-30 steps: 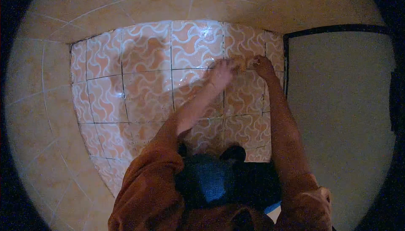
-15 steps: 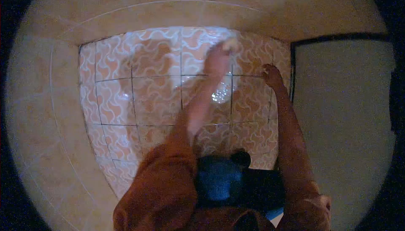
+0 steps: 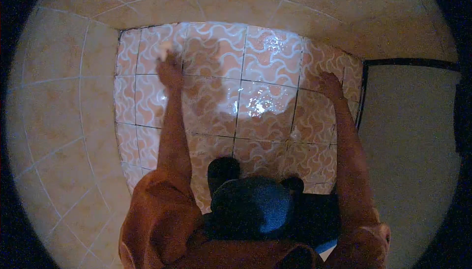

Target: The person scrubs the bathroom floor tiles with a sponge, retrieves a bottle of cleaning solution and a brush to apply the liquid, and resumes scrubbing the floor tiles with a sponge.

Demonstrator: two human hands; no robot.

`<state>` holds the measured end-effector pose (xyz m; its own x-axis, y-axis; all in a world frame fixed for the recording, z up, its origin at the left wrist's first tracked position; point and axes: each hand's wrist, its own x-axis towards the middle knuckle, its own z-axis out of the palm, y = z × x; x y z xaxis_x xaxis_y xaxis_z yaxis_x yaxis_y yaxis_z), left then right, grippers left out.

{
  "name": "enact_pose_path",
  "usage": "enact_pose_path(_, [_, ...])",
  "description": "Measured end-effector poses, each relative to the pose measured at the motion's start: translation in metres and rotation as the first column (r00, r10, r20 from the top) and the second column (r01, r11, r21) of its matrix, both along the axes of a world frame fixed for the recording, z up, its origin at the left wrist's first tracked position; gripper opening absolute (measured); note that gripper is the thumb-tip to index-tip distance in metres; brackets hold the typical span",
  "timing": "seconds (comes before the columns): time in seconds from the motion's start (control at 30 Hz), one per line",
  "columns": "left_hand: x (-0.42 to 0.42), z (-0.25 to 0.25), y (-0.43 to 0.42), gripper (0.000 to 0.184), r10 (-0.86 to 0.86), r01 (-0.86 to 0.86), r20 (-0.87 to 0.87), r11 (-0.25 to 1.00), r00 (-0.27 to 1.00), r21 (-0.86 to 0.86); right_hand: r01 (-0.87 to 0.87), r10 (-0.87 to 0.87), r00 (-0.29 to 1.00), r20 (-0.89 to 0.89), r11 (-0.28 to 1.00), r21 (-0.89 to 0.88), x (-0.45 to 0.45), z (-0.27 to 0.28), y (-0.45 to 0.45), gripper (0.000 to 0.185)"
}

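My left hand [image 3: 170, 71] reaches out over the far left part of the wet floor tiles [image 3: 270, 67]. Its fingers look closed around a small pale thing [image 3: 166, 50], blurred and too unclear to name. Farther right, my right hand [image 3: 332, 86] hovers over or rests on the tiles near the door side. Its fingers are loosely curved and apart, and nothing shows in them. Whether it touches the floor I cannot tell. The tiles are pinkish with white wavy lines, and water shines on them in the middle.
Beige tiled walls [image 3: 54, 107] enclose the floor at the left and far side. A grey panel with a dark frame [image 3: 413, 62] stands at the right. Below me are my dark shoe [image 3: 222, 173] and dark blue clothing [image 3: 255, 205]. Shadows of my arms fall on the floor.
My left hand has swept from the middle right to the far left with the pale thing. My right hand stays near the same tiles. The view has shifted slightly.
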<state>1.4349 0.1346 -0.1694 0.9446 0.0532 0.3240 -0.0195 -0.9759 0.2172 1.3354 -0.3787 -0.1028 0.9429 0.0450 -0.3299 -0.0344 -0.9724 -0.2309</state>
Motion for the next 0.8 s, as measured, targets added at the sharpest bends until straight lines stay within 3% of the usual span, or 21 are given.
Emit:
enact_pose_path(0.03, [-0.007,0.015,-0.016,0.027,-0.014,0.014,-0.174,1.000,0.985,0.001,-0.075,0.078,0.993,0.087,0.997,-0.033,0.007,-0.014,-0.009,0.036])
enact_pose_path(0.07, [-0.015,0.014,-0.051,0.025,-0.158,0.084,-0.067,0.785,0.985,-0.613,-0.150,0.160,0.973,0.168,0.986,-0.067,0.012,-0.031,-0.016,0.035])
enact_pose_path(0.13, [-0.058,-0.028,-0.126,0.019,-0.237,0.215,-0.036,0.925,0.971,-0.312,-0.295,0.328,0.892,0.311,0.944,-0.149,0.017,-0.055,-0.018,0.032])
enact_pose_path(0.17, [-0.082,-0.012,-0.168,0.019,-0.364,0.327,-0.059,0.888,0.930,-0.323,-0.309,0.338,0.892,0.301,0.941,-0.142,0.022,-0.042,0.000,0.032])
enact_pose_path(0.2, [-0.108,-0.003,-0.191,0.019,-0.452,0.396,-0.077,0.840,0.888,-0.370,-0.166,0.167,0.964,0.207,0.986,-0.020,0.032,-0.011,0.030,0.031])
enact_pose_path(0.27, [-0.159,0.015,-0.237,0.020,-0.616,0.502,-0.110,0.720,0.780,-0.478,-0.022,0.014,0.995,0.099,0.996,0.082,0.052,0.003,0.052,0.030])
enact_pose_path(0.3, [-0.187,0.032,-0.237,0.018,-0.729,0.725,0.042,0.671,0.684,-0.155,-0.106,0.106,0.984,0.144,0.994,-0.005,0.060,-0.006,0.056,0.031])
enact_pose_path(0.37, [-0.211,0.043,-0.215,0.023,-0.754,0.741,0.046,0.629,0.655,-0.235,-0.187,0.200,0.962,0.186,0.979,-0.084,0.064,-0.004,0.069,0.031])
enact_pose_path(0.4, [-0.213,0.043,-0.196,0.025,-0.743,0.641,-0.062,0.613,0.666,-0.461,-0.132,0.138,0.982,0.130,0.990,-0.056,0.062,0.010,0.083,0.031])
enact_pose_path(0.43, [-0.215,0.042,-0.177,0.028,-0.720,0.479,-0.159,0.593,0.676,-0.647,-0.073,0.075,0.995,0.068,0.997,-0.032,0.059,0.018,0.091,0.032])
enact_pose_path(0.47, [-0.216,0.031,-0.149,0.027,-0.670,0.085,-0.386,0.557,0.634,-0.826,-0.072,0.073,0.995,0.067,0.997,-0.020,0.058,0.015,0.091,0.032])
enact_pose_path(0.53, [-0.203,0.092,-0.088,0.025,-0.374,0.128,-0.338,0.811,0.863,-0.571,-0.204,0.200,0.977,0.069,0.977,0.058,0.059,0.003,0.083,0.031])
enact_pose_path(0.57, [-0.210,0.059,-0.036,0.025,-0.263,0.174,-0.493,0.960,0.830,-0.220,-0.203,0.198,0.978,0.071,0.977,0.071,0.061,-0.003,0.082,0.031])
enact_pose_path(0.6, [-0.229,0.008,0.013,0.025,-0.068,0.077,-0.359,0.997,0.931,0.011,-0.166,0.162,0.985,0.064,0.984,0.070,0.061,-0.010,0.080,0.032])
enact_pose_path(0.7, [-0.226,0.051,0.055,0.030,0.068,-0.043,-0.246,0.993,0.967,0.105,-0.135,0.132,0.988,0.074,0.990,0.033,0.063,-0.016,0.082,0.034])
enact_pose_path(0.77, [-0.220,0.044,0.044,0.037,0.424,-0.390,-0.272,0.904,0.864,0.173,-0.140,0.140,0.986,0.094,0.990,-0.007,0.067,-0.020,0.086,0.036])
enact_pose_path(0.8, [-0.214,0.041,0.028,0.037,0.424,-0.390,-0.271,0.905,0.864,0.173,-0.122,0.123,0.984,0.127,0.992,-0.012,0.069,-0.028,0.086,0.036])
